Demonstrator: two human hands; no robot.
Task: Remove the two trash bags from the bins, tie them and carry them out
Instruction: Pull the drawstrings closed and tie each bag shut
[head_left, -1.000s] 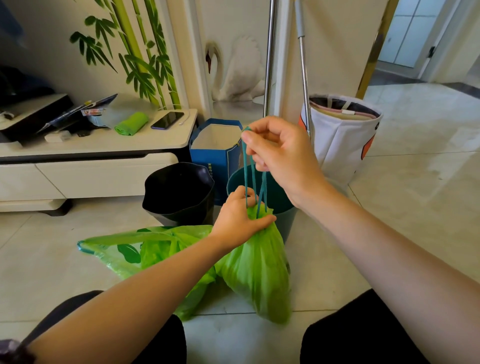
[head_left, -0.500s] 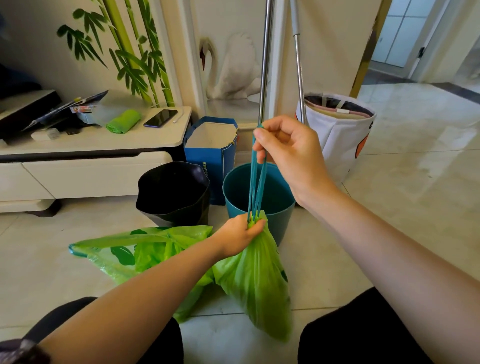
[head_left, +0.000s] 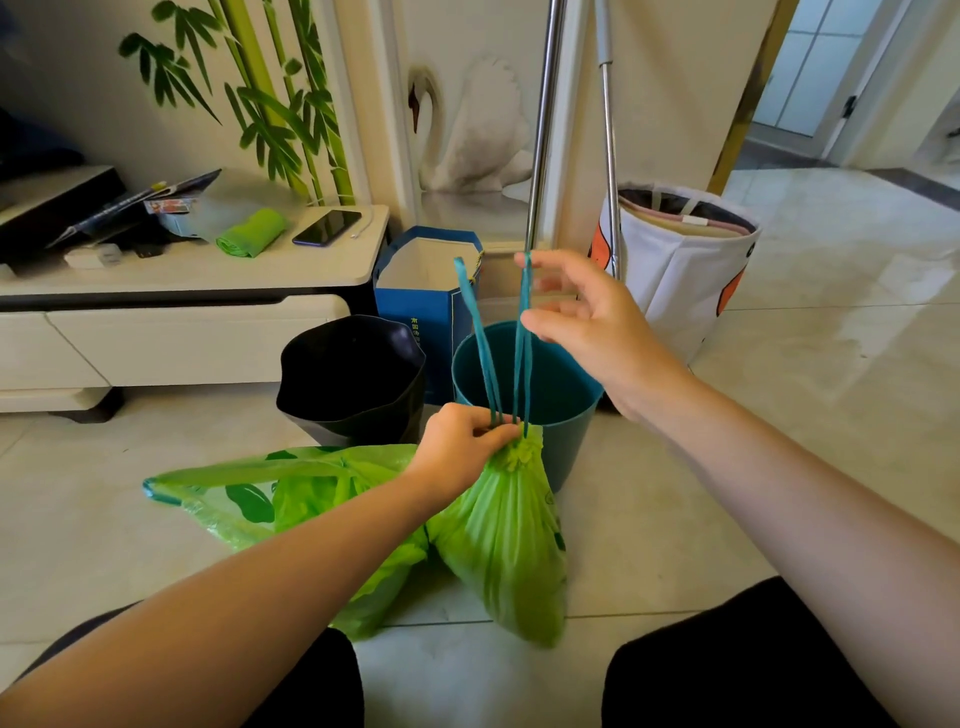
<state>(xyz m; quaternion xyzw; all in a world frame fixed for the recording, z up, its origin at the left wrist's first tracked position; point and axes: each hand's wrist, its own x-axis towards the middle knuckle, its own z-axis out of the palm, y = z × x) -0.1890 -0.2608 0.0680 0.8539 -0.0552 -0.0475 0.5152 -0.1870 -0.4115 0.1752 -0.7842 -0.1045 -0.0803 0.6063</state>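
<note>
A green trash bag (head_left: 506, 545) stands on the floor tiles between my knees, its mouth gathered tight. My left hand (head_left: 462, 449) pinches that gathered neck. Two teal drawstring loops (head_left: 485, 353) rise from the neck. My right hand (head_left: 587, 327) hovers above with fingers spread; one loop touches its index fingertip, the other stands free to the left. A second green bag (head_left: 228, 499) lies flat on the floor to the left, its mouth loose. Behind them stand an unlined teal bin (head_left: 571, 410) and a black bin (head_left: 353, 374).
A blue paper bag (head_left: 421, 312) sits behind the bins. A white fabric basket (head_left: 680, 270) and two metal poles (head_left: 540, 130) are at the wall. A low white cabinet (head_left: 182, 280) on the left carries a phone (head_left: 326, 227). A doorway opens at the far right.
My right hand pulled the drawstrings upward, cinching the bag's mouth, then spread its fingers so one loop sprang free. My left hand slid onto the gathered neck and holds it.
</note>
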